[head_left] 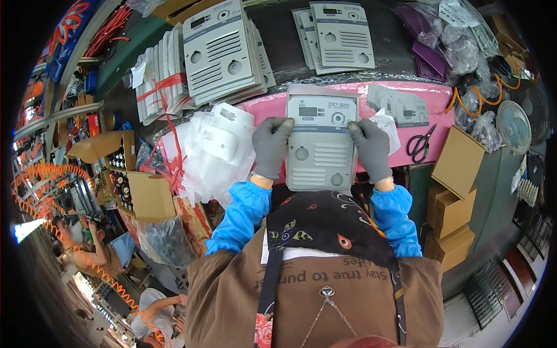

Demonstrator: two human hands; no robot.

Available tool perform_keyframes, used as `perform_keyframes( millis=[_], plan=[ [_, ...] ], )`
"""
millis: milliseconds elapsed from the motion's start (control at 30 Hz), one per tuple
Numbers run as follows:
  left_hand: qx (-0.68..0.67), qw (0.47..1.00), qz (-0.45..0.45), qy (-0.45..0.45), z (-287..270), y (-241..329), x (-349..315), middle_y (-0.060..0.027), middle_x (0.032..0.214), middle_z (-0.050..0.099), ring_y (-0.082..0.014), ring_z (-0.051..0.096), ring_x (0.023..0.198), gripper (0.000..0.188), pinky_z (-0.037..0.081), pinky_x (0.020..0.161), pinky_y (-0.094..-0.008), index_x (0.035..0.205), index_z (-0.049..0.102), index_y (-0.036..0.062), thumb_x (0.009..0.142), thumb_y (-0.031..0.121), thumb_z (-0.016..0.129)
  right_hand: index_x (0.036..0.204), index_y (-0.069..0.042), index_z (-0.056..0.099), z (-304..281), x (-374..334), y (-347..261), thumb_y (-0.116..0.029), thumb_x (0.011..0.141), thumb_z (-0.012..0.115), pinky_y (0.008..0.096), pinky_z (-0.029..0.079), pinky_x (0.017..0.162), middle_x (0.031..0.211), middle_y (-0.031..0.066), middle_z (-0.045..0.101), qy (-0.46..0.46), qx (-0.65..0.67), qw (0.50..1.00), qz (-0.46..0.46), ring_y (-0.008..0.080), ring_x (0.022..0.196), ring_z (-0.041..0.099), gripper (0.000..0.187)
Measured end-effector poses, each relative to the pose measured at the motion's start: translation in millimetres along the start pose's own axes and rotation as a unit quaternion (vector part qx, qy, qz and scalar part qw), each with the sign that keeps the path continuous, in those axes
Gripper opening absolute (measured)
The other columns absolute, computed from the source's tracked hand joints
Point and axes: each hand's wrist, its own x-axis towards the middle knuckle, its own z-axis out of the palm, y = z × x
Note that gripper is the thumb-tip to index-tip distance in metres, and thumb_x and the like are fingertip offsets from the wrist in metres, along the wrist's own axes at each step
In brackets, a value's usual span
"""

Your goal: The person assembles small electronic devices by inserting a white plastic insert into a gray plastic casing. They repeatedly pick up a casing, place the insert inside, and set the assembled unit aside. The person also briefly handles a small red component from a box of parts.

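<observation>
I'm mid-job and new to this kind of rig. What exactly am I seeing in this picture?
There is no robot: the left hand and right hand are a person's own, gloved. The picture looks down from a camera worn on their head, whose wide lens bends straight edges. Both hands hold a grey panel by its upper sides. Behind it spreads a pink mat, with scissors and small grey labels on its right side. White plastic pieces lie to the left, and stacks of similar panels lie farther back.
</observation>
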Motion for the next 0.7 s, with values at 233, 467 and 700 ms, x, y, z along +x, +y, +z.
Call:
perform_keyframes(
  millis=[233, 467, 700],
  plan=[
    [0.006, 1.000, -0.019, 0.002, 0.4, 7.9, -1.9, -0.0029, 0.077, 0.069, -0.0081, 0.058, 0.067, 0.022, 0.049, 0.062, -0.0262, 0.090, 0.072, -0.0019, 0.086, 0.020, 0.075, 0.079, -0.003, 0.060, -1.6, -0.2, -2.2, -0.035, 0.095, 0.061, 0.0456, 0.043, 0.060, 0.069, 0.0170, 0.058, -0.018, -0.006, 1.000, 0.016, 0.0375, 0.066, 0.058, 0.036],
    [0.030, 1.000, -0.002, 0.005, 0.8, 6.1, -2.0, -0.0038, 0.077, 0.070, -0.0088, 0.059, 0.067, 0.023, 0.049, 0.062, -0.0272, 0.090, 0.072, -0.0019, 0.086, 0.021, 0.076, 0.080, -0.003, 0.061, -2.4, -0.6, -3.2, -0.035, 0.095, 0.060, 0.0451, 0.043, 0.061, 0.070, 0.0171, 0.059, -0.015, 0.002, 1.000, 0.011, 0.0377, 0.067, 0.058, 0.035],
    [0.023, 1.000, 0.004, 0.010, 1.2, -2.8, 2.4, -0.0054, 0.078, 0.071, -0.0105, 0.062, 0.069, 0.024, 0.051, 0.065, -0.0280, 0.090, 0.072, -0.0005, 0.085, 0.022, 0.077, 0.080, -0.003, 0.061, -2.3, -0.9, -0.2, -0.034, 0.094, 0.061, 0.0456, 0.042, 0.061, 0.070, 0.0176, 0.059, 0.003, -0.001, 1.000, -0.009, 0.0380, 0.067, 0.057, 0.034]
  ],
)
